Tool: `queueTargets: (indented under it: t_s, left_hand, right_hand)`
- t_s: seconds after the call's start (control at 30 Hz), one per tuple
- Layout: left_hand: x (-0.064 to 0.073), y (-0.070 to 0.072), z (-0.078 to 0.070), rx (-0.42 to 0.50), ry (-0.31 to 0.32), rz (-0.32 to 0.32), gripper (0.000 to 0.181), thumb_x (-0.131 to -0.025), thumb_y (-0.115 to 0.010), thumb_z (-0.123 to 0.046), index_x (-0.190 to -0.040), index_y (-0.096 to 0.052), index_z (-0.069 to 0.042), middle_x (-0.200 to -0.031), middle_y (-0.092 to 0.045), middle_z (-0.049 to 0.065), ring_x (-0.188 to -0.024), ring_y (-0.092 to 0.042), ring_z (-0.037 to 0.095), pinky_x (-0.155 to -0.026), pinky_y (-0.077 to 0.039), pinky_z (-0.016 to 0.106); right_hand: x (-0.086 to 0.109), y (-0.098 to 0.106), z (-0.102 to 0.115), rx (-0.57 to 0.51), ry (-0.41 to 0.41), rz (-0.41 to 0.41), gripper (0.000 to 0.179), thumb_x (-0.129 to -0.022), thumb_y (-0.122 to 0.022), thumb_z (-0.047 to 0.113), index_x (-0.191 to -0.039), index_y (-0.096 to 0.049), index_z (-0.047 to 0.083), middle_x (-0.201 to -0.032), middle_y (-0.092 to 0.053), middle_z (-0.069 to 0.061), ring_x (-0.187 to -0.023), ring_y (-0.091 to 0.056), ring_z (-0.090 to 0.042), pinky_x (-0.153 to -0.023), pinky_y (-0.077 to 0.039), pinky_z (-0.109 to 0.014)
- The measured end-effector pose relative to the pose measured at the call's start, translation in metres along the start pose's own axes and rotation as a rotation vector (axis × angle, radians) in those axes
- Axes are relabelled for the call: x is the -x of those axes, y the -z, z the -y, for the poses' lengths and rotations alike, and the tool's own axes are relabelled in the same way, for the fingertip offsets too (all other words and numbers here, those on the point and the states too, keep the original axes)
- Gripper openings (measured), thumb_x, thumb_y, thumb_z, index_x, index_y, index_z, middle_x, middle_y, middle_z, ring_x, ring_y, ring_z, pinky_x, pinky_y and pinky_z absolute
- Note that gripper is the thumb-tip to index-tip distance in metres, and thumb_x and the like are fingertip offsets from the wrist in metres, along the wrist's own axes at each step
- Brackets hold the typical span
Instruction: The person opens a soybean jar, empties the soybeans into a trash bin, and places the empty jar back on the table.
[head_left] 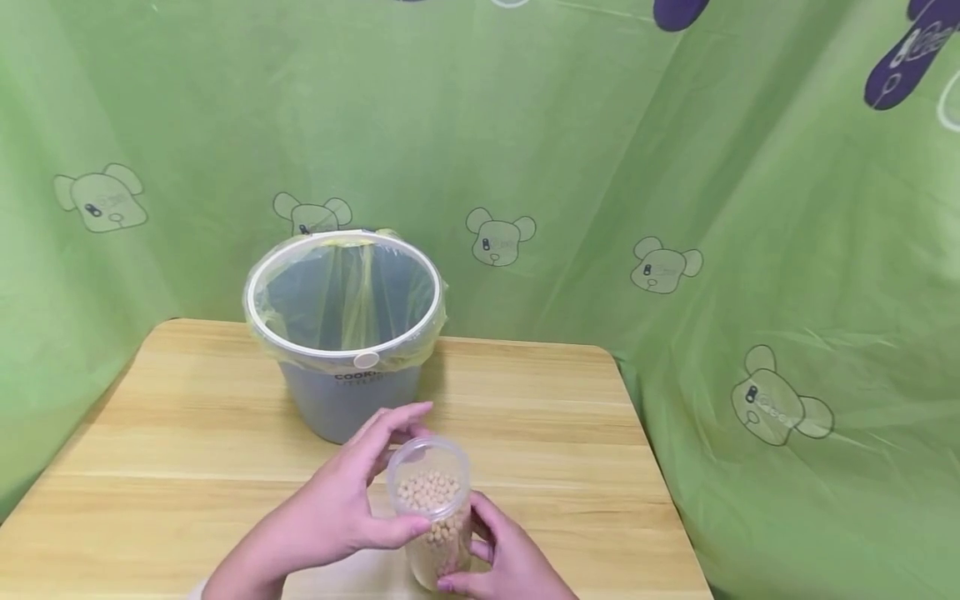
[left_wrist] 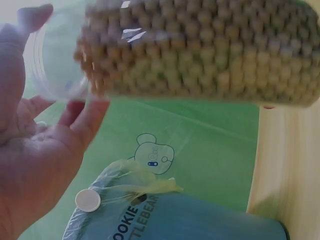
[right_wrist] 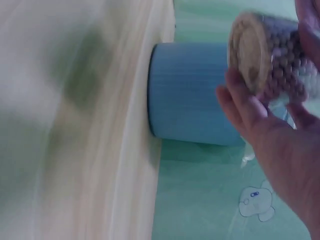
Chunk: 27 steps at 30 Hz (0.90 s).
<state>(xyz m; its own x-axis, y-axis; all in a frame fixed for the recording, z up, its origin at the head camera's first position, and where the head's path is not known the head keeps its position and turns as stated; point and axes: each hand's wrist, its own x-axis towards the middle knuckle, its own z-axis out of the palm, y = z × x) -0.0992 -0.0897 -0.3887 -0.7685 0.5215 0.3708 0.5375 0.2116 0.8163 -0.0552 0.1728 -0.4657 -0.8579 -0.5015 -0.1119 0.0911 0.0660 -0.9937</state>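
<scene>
A clear cylindrical jar (head_left: 444, 550) holds many small round beige beans (head_left: 429, 492). Above the table, it is held upright between both hands, its base visible in the right wrist view. My left hand (head_left: 330, 508) grips the transparent top rim (head_left: 465, 475), thumb on the near side and fingers on the far side; whether that rim belongs to a lid is hard to tell. My right hand (head_left: 517, 554) holds the jar low, its thumb in front and fingers around the right side and, in the right wrist view, near the base (right_wrist: 252, 52).
Behind the hands stands a blue-grey bin (head_left: 352, 404) with a white ring and a yellowish bag liner (head_left: 431, 337). It rests on a wood-grain table (head_left: 540, 417). Green curtains (head_left: 570, 125) with bear prints hang behind and at the sides.
</scene>
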Motion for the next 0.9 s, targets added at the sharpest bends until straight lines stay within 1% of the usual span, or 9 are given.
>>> queueTargets:
  t_s: [0.13,0.2,0.37,0.43,0.5,0.6,0.67,0.8,0.9]
  left_hand:
    - [-0.001,-0.011,-0.001,-0.121,0.086,-0.064,0.091,-0.085,-0.092,-0.035,-0.162,-0.044,-0.039,-0.133,-0.048,-0.008,-0.121,-0.06,0.009,-0.102,-0.06,0.034]
    - [-0.002,-0.017,-0.002,-0.157,0.123,-0.104,0.082,-0.085,-0.091,-0.035,-0.157,-0.052,-0.039,-0.131,-0.046,-0.007,-0.121,-0.059,0.011,-0.102,-0.059,0.036]
    - [-0.007,-0.029,-0.007,-0.177,0.216,-0.199,0.074,-0.085,-0.092,-0.039,-0.15,-0.058,-0.025,-0.139,-0.049,-0.002,-0.126,-0.061,0.017,-0.107,-0.06,0.048]
    - [-0.009,-0.031,-0.01,-0.158,0.239,-0.203,0.082,-0.084,-0.093,-0.041,-0.153,-0.054,-0.017,-0.152,-0.047,0.001,-0.134,-0.061,0.022,-0.113,-0.058,0.054]
    - [-0.01,-0.031,-0.012,-0.147,0.244,-0.182,0.095,-0.083,-0.094,-0.043,-0.159,-0.046,-0.012,-0.168,-0.038,0.002,-0.146,-0.056,0.029,-0.118,-0.053,0.058]
    - [-0.01,-0.024,-0.014,-0.119,0.208,-0.135,0.112,-0.08,-0.096,-0.045,-0.168,-0.033,-0.015,-0.181,-0.019,-0.001,-0.16,-0.042,0.034,-0.123,-0.047,0.063]
    - [-0.009,-0.015,-0.014,-0.098,0.148,-0.098,0.116,-0.079,-0.097,-0.042,-0.171,-0.029,-0.021,-0.183,-0.018,-0.003,-0.16,-0.041,0.032,-0.123,-0.048,0.062]
    - [-0.008,0.004,-0.01,-0.056,0.01,-0.013,0.107,-0.081,-0.096,-0.032,-0.169,-0.036,-0.027,-0.177,-0.035,-0.003,-0.15,-0.053,0.022,-0.121,-0.052,0.047]
    - [-0.008,0.014,-0.007,0.013,-0.085,0.058,0.094,-0.086,-0.093,-0.023,-0.165,-0.042,-0.022,-0.17,-0.049,0.003,-0.146,-0.058,0.02,-0.118,-0.055,0.038]
  right_hand:
    - [-0.006,-0.008,-0.01,0.078,0.014,-0.163,0.092,-0.082,-0.095,0.012,-0.16,-0.046,0.004,-0.161,-0.049,-0.026,-0.142,-0.06,-0.008,-0.111,-0.059,-0.027]
    - [-0.008,-0.013,-0.013,0.097,0.004,-0.234,0.091,-0.08,-0.096,0.014,-0.158,-0.049,0.007,-0.157,-0.054,-0.022,-0.134,-0.06,0.004,-0.111,-0.058,-0.024]
    - [-0.012,-0.023,-0.019,0.166,0.014,-0.383,0.09,-0.078,-0.097,0.015,-0.156,-0.053,0.013,-0.145,-0.063,-0.017,-0.127,-0.064,0.0,-0.109,-0.058,-0.022]
    - [-0.013,-0.024,-0.02,0.209,0.021,-0.435,0.09,-0.076,-0.098,0.015,-0.155,-0.055,0.016,-0.142,-0.066,-0.015,-0.126,-0.063,-0.001,-0.108,-0.058,-0.021]
    - [-0.013,-0.023,-0.02,0.225,0.027,-0.455,0.091,-0.075,-0.098,0.015,-0.155,-0.055,0.016,-0.143,-0.066,-0.015,-0.126,-0.063,-0.001,-0.109,-0.058,-0.021]
    - [-0.012,-0.019,-0.017,0.171,0.016,-0.432,0.093,-0.076,-0.098,0.014,-0.157,-0.053,0.015,-0.148,-0.063,-0.016,-0.132,-0.064,-0.007,-0.109,-0.058,-0.022]
    - [-0.01,-0.015,-0.014,0.119,0.013,-0.395,0.094,-0.078,-0.097,0.013,-0.159,-0.05,0.011,-0.153,-0.059,-0.021,-0.14,-0.063,-0.021,-0.109,-0.059,-0.025]
    - [-0.003,-0.008,-0.008,0.036,0.001,-0.318,0.099,-0.078,-0.097,0.011,-0.161,-0.043,0.003,-0.166,-0.046,-0.028,-0.155,-0.046,-0.048,-0.114,-0.055,-0.026]
    - [0.001,-0.004,-0.005,-0.002,-0.017,-0.266,0.103,-0.079,-0.097,0.01,-0.163,-0.039,0.001,-0.17,-0.04,-0.027,-0.159,-0.038,-0.051,-0.118,-0.051,-0.024]
